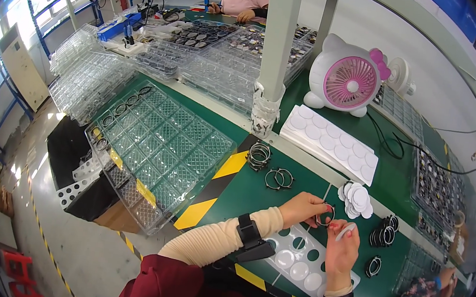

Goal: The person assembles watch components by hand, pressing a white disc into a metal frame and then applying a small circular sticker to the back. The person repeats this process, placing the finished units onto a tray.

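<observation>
Head view: nearest, above the white punched-out sticker sheet [295, 260] on the green worktop [244, 193], the left hand [301, 207] pinches a thin black ring [325, 215] by its rim. The right hand [341, 248] is closed on a white disc sticker [346, 231]. Ring looks light and stiff, the sticker flimsy; beyond the sheet lie loose black rings [278, 178].

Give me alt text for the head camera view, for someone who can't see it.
Over a green bench, the left hand holds a black ring while the right hand holds a thin white tool beside it, above a white sheet of round stickers. Clear trays, more rings and a pink fan lie beyond.
</observation>
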A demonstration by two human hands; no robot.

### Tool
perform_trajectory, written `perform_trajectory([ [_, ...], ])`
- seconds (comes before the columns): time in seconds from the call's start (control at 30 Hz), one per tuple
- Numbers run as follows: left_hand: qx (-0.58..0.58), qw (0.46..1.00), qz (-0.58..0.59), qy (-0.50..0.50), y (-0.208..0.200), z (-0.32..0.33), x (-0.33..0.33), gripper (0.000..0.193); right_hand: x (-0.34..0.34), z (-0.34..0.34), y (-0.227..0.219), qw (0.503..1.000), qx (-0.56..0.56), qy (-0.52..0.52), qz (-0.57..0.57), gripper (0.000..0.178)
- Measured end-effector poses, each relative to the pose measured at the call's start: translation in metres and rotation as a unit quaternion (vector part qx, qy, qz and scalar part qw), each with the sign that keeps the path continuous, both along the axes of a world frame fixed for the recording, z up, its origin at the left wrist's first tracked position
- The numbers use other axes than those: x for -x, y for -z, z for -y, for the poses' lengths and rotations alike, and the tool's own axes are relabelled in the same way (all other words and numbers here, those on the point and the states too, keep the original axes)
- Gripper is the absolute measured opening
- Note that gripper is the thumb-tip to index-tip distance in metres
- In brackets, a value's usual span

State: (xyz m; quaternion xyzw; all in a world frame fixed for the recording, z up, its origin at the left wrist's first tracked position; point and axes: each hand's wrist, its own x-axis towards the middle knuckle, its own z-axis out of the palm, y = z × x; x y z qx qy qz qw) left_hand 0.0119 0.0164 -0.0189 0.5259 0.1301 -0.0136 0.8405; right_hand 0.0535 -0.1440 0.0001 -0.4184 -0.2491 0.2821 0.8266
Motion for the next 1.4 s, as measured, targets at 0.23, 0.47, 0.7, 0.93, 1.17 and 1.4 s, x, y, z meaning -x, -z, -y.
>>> perform_trajectory([
  [0.23, 0.06, 0.997, -0.035, -0.022, -0.006, -0.008, 0.002, 0.023, -0.009, 0.004, 0.005, 0.994, 0.021, 0.103, 0.039, 0.021],
  [0.47, 0.17, 0.985, -0.002, -0.002, -0.006, -0.012, 0.002, 0.028, -0.01, 0.003, 0.006, 0.988, 0.054, 0.143, -0.03, 0.014],
  [0.7, 0.253, 0.966, 0.034, 0.041, -0.009, -0.014, 0.003, 0.033, -0.014, 0.002, 0.009, 0.991, 0.042, 0.121, -0.029, 0.014],
  [0.93, 0.336, 0.939, 0.053, 0.055, -0.007, -0.01, 0.003, 0.043, -0.01, 0.002, 0.007, 0.987, 0.061, 0.141, -0.045, 0.014],
  [1.17, 0.335, 0.938, 0.057, 0.075, -0.002, -0.012, 0.0, 0.05, -0.009, -0.001, 0.003, 0.987, 0.071, 0.139, -0.034, 0.015],
  [1.4, 0.351, 0.933, 0.039, 0.075, -0.005, -0.01, 0.0, 0.051, -0.009, -0.004, 0.0, 0.986, 0.082, 0.14, -0.042, 0.014],
])
